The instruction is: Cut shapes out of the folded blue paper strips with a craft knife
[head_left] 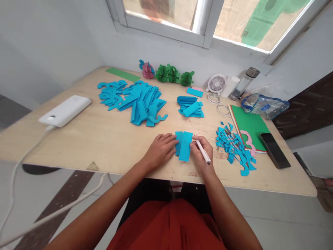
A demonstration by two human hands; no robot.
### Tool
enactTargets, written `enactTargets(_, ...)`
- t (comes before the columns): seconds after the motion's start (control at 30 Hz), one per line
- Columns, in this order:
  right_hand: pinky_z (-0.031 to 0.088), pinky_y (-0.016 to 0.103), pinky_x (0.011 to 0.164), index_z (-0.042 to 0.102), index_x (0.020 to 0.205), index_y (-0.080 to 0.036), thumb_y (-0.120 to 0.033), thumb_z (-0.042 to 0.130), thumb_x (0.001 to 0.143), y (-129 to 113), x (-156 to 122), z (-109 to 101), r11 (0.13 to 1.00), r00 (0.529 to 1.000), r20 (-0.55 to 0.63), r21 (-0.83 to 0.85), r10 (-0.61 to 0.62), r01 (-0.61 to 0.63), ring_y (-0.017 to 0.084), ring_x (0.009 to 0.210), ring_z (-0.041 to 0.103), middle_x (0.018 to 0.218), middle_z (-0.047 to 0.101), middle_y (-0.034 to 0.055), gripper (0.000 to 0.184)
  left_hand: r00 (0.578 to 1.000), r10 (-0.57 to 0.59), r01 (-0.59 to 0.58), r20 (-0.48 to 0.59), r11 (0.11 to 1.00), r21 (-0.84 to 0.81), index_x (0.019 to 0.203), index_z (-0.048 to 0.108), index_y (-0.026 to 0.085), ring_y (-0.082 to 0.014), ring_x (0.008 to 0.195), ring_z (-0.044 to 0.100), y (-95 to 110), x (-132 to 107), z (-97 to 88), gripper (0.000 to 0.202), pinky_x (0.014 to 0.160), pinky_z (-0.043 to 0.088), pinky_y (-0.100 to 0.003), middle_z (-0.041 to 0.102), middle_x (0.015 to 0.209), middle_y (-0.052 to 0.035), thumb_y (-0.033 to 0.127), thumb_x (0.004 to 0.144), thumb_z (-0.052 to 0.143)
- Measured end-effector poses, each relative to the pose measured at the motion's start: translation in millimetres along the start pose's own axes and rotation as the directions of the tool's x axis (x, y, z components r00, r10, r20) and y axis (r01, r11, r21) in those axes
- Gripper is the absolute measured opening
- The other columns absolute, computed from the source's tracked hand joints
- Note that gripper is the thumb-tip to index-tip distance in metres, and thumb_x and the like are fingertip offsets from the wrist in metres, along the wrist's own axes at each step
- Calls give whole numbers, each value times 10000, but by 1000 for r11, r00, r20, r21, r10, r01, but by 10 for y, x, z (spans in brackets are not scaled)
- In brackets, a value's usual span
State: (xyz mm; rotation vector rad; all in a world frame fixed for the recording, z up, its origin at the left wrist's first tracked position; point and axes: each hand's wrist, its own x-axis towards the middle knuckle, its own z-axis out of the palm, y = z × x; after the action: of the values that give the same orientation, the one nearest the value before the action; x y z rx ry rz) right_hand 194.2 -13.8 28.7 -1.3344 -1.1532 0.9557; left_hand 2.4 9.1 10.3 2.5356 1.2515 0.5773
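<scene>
Two blue paper strips [185, 146] lie side by side and partly overlapping on the table in front of me. My left hand [163, 149] rests flat with its fingers stretched out, the fingertips touching the left strip's edge. A white pen [203, 152] with a dark end sits in my right hand [204, 156], and that hand's thumb and fingertip touch the right strip's edge. Faint curved marking shows near the lower end of the right strip. Behind the strips is a stack of folded blue paper [191, 107].
Cut blue shapes [145, 100] are piled at back left, blue scraps [232, 144] at right. A green notebook [251, 125], pink paper piece [248, 143] and phone [275, 150] lie beyond. A white power bank [65, 110] with a cable stands left; a small fan [216, 84] stands behind.
</scene>
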Motion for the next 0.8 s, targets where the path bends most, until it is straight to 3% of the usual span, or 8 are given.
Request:
enactTargets(0.23,465,265,628,644,1014,-210,-321,563,780,42,58,25,957,997,64,-283,-43,59,153,641,597,745,656,-14,271,1000,22,-22,-4,999,-29,1211,638,198,-306,1333,475,18,-81,2,336,1105,351,-527,592,1391,-106,238,927,462)
enactTargets(0.47,457,278,687,668,1022,-225,-225,530,799,63,156,105,812,995,76,-574,-71,102,186,713,652,791,710,10,262,999,14,-16,-37,998,-64,1229,605,145,-319,1348,454,3,-93,39,365,1111,332,-545,602,1365,-143,274,927,446)
enactTargets(0.8,433,301,705,680,1036,-248,-179,548,816,128,159,204,722,994,59,-683,-88,105,214,750,667,839,743,29,266,1000,-7,6,-16,997,-83,1262,552,173,-293,1362,440,18,-95,29,386,1143,299,-528,584,1385,-123,270,901,454)
